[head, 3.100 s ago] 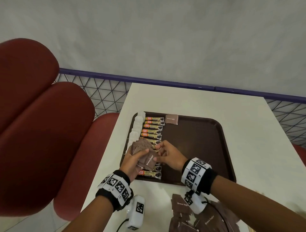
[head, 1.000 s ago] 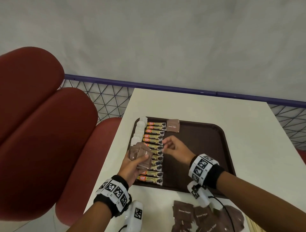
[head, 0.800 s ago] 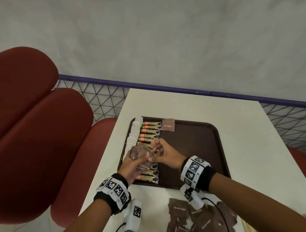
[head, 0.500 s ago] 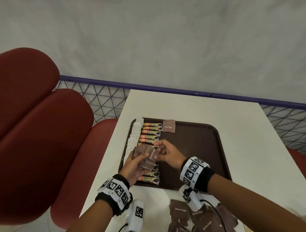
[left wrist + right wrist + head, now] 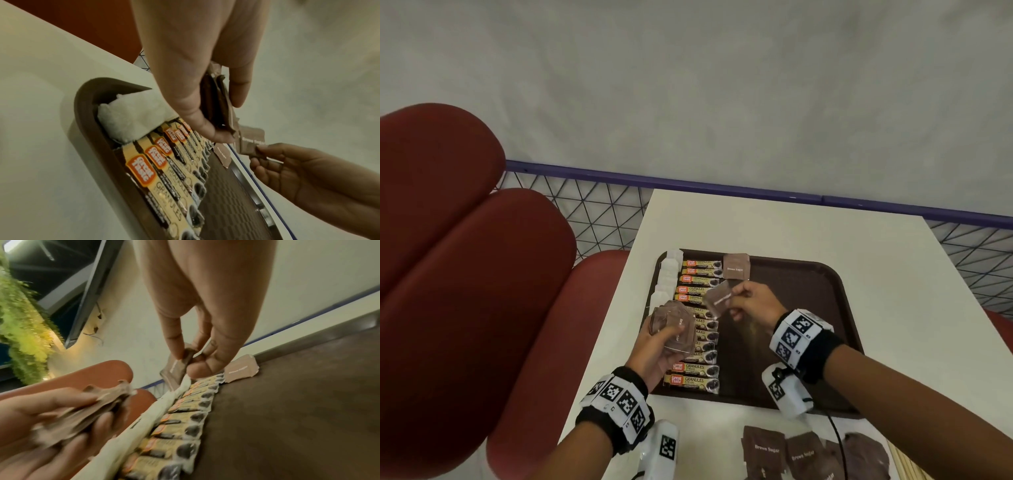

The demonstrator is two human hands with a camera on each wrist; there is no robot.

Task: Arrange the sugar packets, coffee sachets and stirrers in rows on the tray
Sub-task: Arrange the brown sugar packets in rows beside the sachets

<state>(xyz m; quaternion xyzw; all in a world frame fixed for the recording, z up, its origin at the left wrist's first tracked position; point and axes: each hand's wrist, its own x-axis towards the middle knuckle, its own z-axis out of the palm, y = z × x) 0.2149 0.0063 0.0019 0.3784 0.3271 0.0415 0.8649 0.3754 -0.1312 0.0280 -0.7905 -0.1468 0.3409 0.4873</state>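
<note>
A dark brown tray point(image 5: 804, 329) holds a column of white sugar packets point(image 5: 667, 277) along its left rim and a column of coffee sachets point(image 5: 697, 368) beside them. One brown sugar packet point(image 5: 736, 269) lies flat at the top of a third column. My left hand point(image 5: 654, 346) grips a stack of brown sugar packets point(image 5: 674, 325) above the sachets. My right hand point(image 5: 750, 303) pinches a single brown sugar packet point(image 5: 719, 298) in the air just below the laid one. The single packet point(image 5: 176, 368) shows between thumb and fingers in the right wrist view.
More brown sugar packets point(image 5: 801, 452) lie loose on the white table point(image 5: 774, 222) in front of the tray. Pale stirrers point(image 5: 907, 466) poke in at the bottom right. Red seat cushions point(image 5: 465, 274) stand to the left, a wire fence point(image 5: 592, 212) behind.
My right hand has drawn one brown sugar packet off the stack in my left hand and carried it up and to the right. The left hand keeps the stack.
</note>
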